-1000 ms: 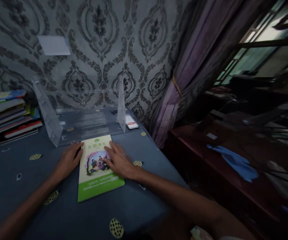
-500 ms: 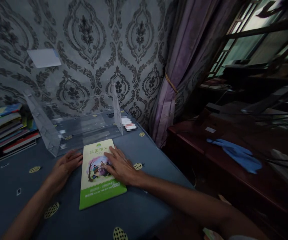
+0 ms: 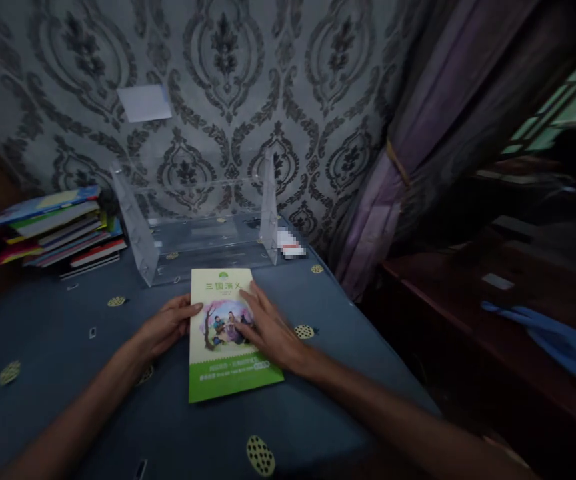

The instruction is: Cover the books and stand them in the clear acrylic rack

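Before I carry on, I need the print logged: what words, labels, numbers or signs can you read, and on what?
"三国演义": title on the cream-and-green, paper-covered book.
Smaller lines under the title and on the book's green lower band: too small or blurred.
White pixelated item with a red streak: unreadable.
Stack of multicoloured books: nothing legible.

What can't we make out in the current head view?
All in the head view:
Green-and-cream book: right edge partly hidden by the right hand.
Left hand: other fingertips unclear at the book's edge; thumb shows on the cover.
Small print: blurred.
Stacked books: spine titles too small, blurred.
Item beside the clear stand: masked by pixelation.
Blue cloth: cut off by the right picture edge.
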{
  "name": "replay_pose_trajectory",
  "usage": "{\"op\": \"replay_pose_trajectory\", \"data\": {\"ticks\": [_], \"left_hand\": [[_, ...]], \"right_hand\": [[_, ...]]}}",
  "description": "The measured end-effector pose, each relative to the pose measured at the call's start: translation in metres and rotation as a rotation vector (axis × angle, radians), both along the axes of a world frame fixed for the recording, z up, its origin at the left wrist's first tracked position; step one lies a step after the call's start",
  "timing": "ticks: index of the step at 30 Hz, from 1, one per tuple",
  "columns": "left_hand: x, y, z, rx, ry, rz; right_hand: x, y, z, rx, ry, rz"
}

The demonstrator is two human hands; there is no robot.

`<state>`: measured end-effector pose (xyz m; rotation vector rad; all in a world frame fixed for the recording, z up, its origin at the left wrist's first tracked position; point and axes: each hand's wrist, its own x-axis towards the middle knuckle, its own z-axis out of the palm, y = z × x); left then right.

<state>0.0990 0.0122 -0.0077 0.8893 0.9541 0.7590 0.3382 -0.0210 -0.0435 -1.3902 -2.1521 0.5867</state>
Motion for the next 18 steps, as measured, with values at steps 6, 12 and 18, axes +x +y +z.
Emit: {"op": "replay_pose_trajectory", "data": {"ticks": [6, 12, 18], "left_hand": [[-0.007, 0.005, 0.026, 0.263, 0.026, -0.005], [-0.015, 0.012, 0.082, 0.746, 0.218, 0.023], [-0.025, -0.01, 0.054, 0.915, 0.454, -0.329]], "right_hand": [[0.016, 0.035, -0.001, -0.05, 0.45, -0.055], [0.021, 0.059, 0.068, 0.131, 0.725, 0.072], [0.036, 0.034, 0.033, 0.336, 0.464, 0.1]]}}
